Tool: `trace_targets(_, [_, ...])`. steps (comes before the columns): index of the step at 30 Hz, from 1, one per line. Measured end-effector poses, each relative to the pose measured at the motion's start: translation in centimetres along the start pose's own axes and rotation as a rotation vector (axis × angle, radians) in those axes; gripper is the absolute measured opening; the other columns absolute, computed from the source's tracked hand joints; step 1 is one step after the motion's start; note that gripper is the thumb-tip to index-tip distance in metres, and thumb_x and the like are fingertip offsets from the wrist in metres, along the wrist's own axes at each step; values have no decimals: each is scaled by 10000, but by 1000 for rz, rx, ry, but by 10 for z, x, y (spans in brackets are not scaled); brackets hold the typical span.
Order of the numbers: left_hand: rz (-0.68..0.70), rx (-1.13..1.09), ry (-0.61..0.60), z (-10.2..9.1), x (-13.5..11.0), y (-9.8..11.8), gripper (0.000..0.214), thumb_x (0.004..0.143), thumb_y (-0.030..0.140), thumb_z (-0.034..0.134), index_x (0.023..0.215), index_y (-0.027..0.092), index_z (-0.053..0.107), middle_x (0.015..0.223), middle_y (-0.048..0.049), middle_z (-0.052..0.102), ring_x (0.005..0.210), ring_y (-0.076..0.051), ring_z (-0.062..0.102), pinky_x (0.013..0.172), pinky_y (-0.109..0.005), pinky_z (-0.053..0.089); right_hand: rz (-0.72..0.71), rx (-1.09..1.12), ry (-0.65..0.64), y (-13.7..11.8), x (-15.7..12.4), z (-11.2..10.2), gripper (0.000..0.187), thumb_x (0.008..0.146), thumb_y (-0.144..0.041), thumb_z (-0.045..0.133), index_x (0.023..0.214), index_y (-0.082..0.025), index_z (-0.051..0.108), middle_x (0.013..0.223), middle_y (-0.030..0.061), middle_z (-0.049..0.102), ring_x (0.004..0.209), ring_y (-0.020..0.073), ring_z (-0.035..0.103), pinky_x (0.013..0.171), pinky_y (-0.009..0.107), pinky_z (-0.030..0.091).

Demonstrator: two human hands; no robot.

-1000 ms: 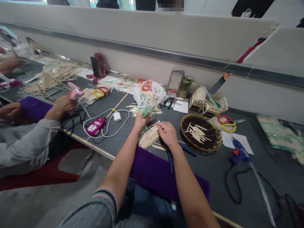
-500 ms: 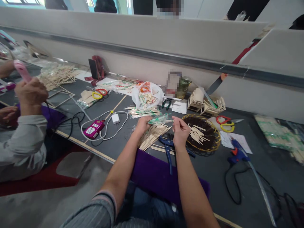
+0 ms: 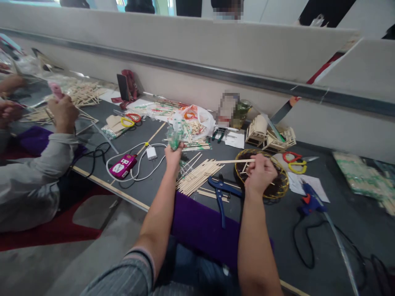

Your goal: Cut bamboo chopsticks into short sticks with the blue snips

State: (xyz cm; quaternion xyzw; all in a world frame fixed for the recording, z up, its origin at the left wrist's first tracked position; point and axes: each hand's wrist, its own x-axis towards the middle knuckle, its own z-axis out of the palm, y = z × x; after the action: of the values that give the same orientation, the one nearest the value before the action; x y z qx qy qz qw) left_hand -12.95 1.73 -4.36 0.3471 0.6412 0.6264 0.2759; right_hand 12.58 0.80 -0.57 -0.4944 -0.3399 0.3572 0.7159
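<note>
My left hand [image 3: 174, 156] is closed around a crumpled clear plastic wrapper with green print [image 3: 175, 136], raised above the table. My right hand [image 3: 261, 170] pinches pale wooden chopsticks [image 3: 231, 161] that point left, over the near side of a dark woven basket with a yellow rim [image 3: 285, 187]. Short cut sticks lie inside the basket, partly hidden by that hand. Between my hands a pile of loose chopsticks [image 3: 199, 176] rests on the table. Blue-handled cutters [image 3: 219, 191] lie at the pile's right, partly over a purple cloth [image 3: 203, 226].
A white plastic bag [image 3: 206, 123] of sticks stands behind the pile. Right of the basket are scissors [image 3: 296, 162] and a blue glue gun [image 3: 310, 201] with its cord. Leftward lie a magenta power box [image 3: 123, 166] and white cable. A co-worker's hand [image 3: 64, 113] holds a pink tool.
My hands have moved apart. The left went leftward with the wrapper, now crumpled; the right moved right over the basket with chopsticks. At left, the co-worker's hand shifted right.
</note>
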Motion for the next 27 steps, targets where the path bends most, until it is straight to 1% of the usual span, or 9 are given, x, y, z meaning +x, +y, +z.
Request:
trace_targets(3, [-91, -262, 16, -3, -2, 10, 349, 646, 434, 701, 827, 139, 654, 655, -24, 673, 408, -49, 362, 379, -196, 242, 194, -79, -252, 16, -11, 11, 402, 683, -539, 700, 684, -148, 606, 446, -72, 484, 331, 24, 296, 325, 165, 185])
trace_targets(7, [-185, -383, -171, -8, -6, 24, 420, 587, 458, 767, 820, 132, 642, 636, -26, 675, 380, -38, 395, 346, -182, 252, 323, -191, -476, 39, -24, 24, 441, 690, -582, 659, 712, -143, 629, 458, -55, 513, 329, 37, 297, 331, 187, 191])
trace_targets(9, [-196, -410, -238, -8, -8, 29, 417, 584, 445, 782, 810, 126, 637, 647, -40, 683, 399, -49, 447, 343, -176, 277, 283, -313, -519, 45, -27, 25, 455, 712, -580, 635, 797, -134, 664, 450, -53, 517, 342, 61, 339, 352, 204, 242])
trace_targets(12, [-199, -429, -305, -5, -15, 35, 415, 582, 434, 796, 796, 116, 635, 682, -67, 700, 446, -65, 505, 348, -167, 304, 119, -487, -540, 46, -32, 27, 505, 756, -534, 611, 1046, -125, 673, 447, -73, 497, 409, 100, 430, 448, 225, 351])
trace_targets(14, [-211, -430, -339, -2, -19, 38, 417, 583, 429, 802, 797, 110, 639, 693, -75, 707, 445, -62, 498, 348, -166, 309, 18, -527, -637, 43, -40, 30, 502, 784, -504, 599, 1137, -151, 656, 475, -78, 492, 458, 109, 457, 510, 228, 379])
trace_targets(17, [-238, -421, -406, 2, -25, 38, 399, 598, 414, 805, 802, 107, 651, 705, -75, 711, 446, -60, 486, 359, -175, 313, -114, -578, -843, 38, -56, 37, 340, 829, -447, 572, 1029, -206, 704, 566, -44, 572, 546, 123, 516, 582, 233, 396])
trace_targets(20, [-248, -407, -419, 4, -28, 38, 361, 593, 383, 819, 775, 116, 657, 684, -53, 695, 487, -76, 518, 417, -194, 373, -222, -677, -955, 36, -64, 40, 261, 884, -351, 499, 836, -226, 723, 709, 3, 677, 672, 148, 597, 662, 243, 408])
trace_targets(24, [-227, -422, -423, 1, -28, 45, 366, 623, 439, 795, 751, 143, 622, 563, 12, 561, 563, -116, 565, 576, -256, 491, -219, -725, -1034, 37, -65, 39, 252, 885, -306, 502, 796, -222, 722, 708, 0, 695, 659, 146, 607, 645, 229, 401])
trace_targets(27, [-151, -195, -439, -6, -25, 54, 364, 693, 496, 719, 768, 156, 613, 528, 32, 492, 530, -125, 529, 575, -280, 480, -222, -711, -1145, 39, -64, 38, 244, 889, -311, 507, 828, -225, 727, 744, -2, 712, 672, 141, 612, 649, 221, 405])
